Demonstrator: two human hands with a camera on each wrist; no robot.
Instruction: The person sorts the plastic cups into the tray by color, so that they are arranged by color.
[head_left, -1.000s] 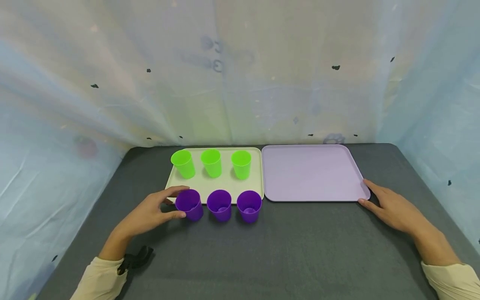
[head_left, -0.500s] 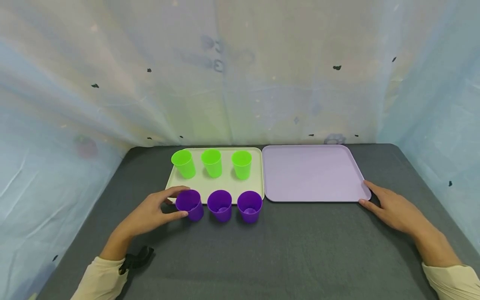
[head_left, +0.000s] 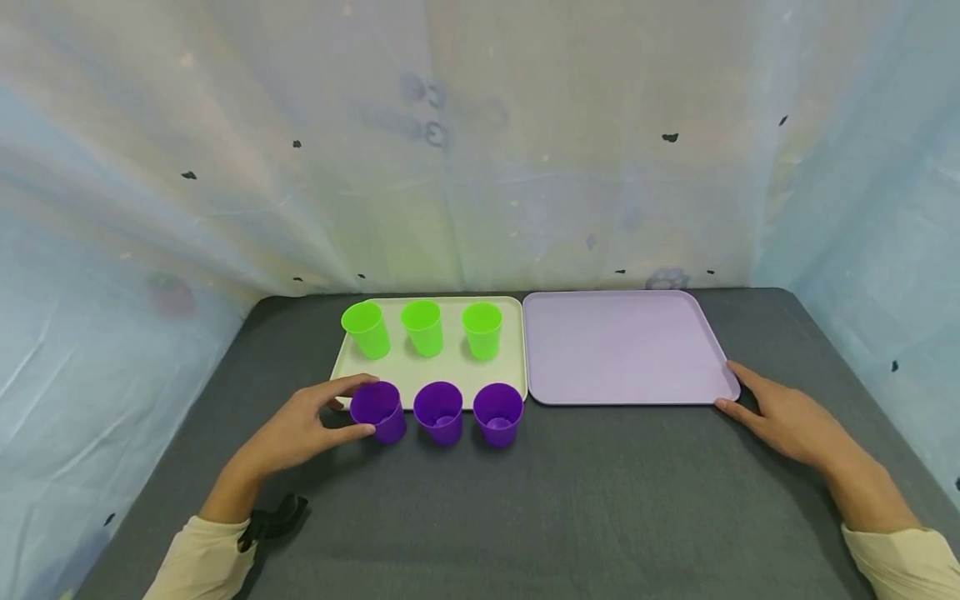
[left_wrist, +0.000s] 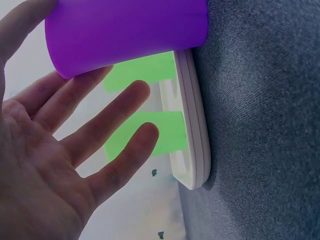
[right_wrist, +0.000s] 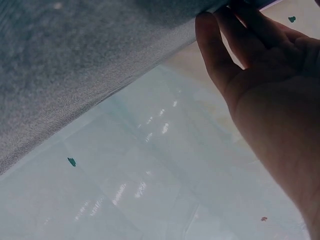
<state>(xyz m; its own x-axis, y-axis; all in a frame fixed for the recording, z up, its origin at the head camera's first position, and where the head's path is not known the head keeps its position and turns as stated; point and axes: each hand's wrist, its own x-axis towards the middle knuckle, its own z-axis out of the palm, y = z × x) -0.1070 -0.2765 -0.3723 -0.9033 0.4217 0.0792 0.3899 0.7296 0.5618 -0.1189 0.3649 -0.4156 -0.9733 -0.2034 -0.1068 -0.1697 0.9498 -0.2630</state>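
My left hand (head_left: 300, 425) is at the leftmost purple cup (head_left: 378, 412), its index finger by the far side of the rim and its thumb across the near side, holding it between them. The left wrist view has this cup (left_wrist: 125, 30) close up, with the other fingers (left_wrist: 112, 120) spread below it. Two more purple cups, a middle one (head_left: 438, 414) and a right one (head_left: 498, 417), stand upright in the same row. Over on the right, my right hand (head_left: 795, 421) touches the near right corner of a lavender tray (head_left: 630, 350) with extended fingers and thumb.
Behind the purple cups lies a cream tray (head_left: 450, 375), bearing three upright green cups, left (head_left: 367, 333), middle (head_left: 424, 329) and right (head_left: 482, 332). Its right edge adjoins the lavender tray. A dark cloth (head_left: 600, 508) covers the table; pale sheeting (head_left: 562, 150) surrounds it.
The left thumb has slid slightly further across the near side of the leftmost purple cup. Cups, trays and the right hand keep their places.
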